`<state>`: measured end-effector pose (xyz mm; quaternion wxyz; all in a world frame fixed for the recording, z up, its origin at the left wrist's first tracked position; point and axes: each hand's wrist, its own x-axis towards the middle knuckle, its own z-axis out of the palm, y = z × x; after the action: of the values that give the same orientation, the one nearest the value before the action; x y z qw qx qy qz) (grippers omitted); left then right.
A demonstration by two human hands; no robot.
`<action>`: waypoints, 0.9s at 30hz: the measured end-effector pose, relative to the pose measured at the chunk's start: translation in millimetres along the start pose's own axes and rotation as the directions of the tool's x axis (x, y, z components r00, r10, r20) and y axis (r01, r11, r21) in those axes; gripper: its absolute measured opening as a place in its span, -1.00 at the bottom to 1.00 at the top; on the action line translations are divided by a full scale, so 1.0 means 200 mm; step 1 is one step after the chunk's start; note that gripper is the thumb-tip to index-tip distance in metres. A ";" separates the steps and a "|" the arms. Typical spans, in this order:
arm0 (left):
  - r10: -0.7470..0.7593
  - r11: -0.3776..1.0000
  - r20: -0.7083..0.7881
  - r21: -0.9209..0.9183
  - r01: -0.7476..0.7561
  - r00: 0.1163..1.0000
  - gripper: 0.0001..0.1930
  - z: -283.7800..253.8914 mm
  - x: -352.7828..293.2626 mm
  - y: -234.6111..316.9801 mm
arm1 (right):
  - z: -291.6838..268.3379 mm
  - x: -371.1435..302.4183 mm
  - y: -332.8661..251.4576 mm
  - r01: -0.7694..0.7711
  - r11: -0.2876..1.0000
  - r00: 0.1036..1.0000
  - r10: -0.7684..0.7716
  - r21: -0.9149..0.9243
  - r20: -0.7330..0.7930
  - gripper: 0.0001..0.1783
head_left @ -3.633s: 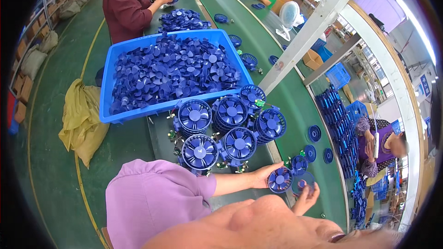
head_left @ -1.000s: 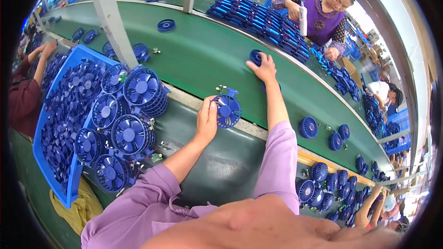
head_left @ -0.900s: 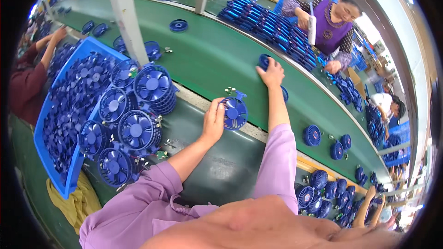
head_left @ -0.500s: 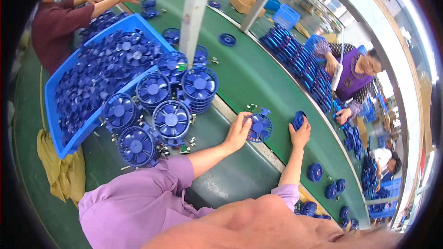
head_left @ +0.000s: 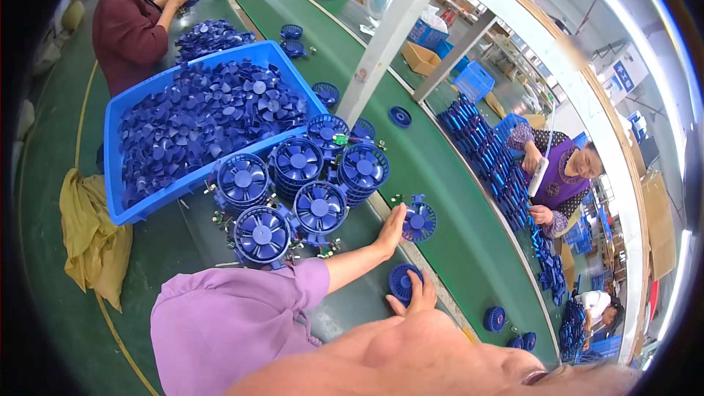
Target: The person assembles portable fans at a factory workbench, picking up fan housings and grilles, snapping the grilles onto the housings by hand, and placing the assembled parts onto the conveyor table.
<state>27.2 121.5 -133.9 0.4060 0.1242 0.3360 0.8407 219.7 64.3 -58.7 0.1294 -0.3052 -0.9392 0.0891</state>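
Observation:
My left hand (head_left: 391, 232) reaches over the near edge of the green belt, fingers stretched out flat. Its fingertips are beside a blue fan unit (head_left: 419, 221), a round housing with blades inside and a small circuit piece with wires at its top. Whether they touch it I cannot tell. With my right hand (head_left: 421, 295) I grip a round blue fan housing with a slatted rim (head_left: 402, 284) over the dark work surface. To the left of my left hand stand several stacks of blue fan units (head_left: 320, 207), with small boards and wires hanging from their sides.
A large blue crate (head_left: 117, 154) full of loose fan blades (head_left: 213, 117) stands at left. A white post (head_left: 389, 40) rises between the stacks and the belt (head_left: 469, 249). Several blue housings (head_left: 495, 318) lie on the belt. Co-workers (head_left: 561, 169) sit across and at far left.
My right hand has come back from over the belt toward me with the housing. My left hand's fingers have straightened away from the fan unit. The view has shifted.

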 end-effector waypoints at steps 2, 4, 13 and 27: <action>-0.082 0.988 0.105 -0.120 0.095 0.991 -0.51 0.04 -0.02 0.06 | 0.00 -0.02 -0.05 -0.015 0.999 1.000 0.015 -0.036 -0.021 -0.24; -0.189 0.933 0.235 -0.259 0.249 0.953 -0.53 0.06 -0.03 0.10 | -0.04 -0.02 -0.11 -0.041 0.993 0.998 0.045 -0.107 0.034 -0.28; -0.351 0.810 0.454 -0.290 0.509 0.819 -0.49 0.06 0.01 0.20 | 0.01 0.03 0.06 -0.031 0.884 0.992 -0.030 0.466 0.121 -0.65; -0.495 0.785 0.450 -0.134 0.605 0.743 -0.66 0.10 -0.05 0.14 | -0.01 0.43 0.00 0.030 0.966 0.878 0.097 0.256 -0.470 -0.46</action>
<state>27.0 110.2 -99.8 0.7095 0.1269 0.1510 0.6766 153.1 116.2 -40.0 0.3939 -0.3147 -0.8532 0.1336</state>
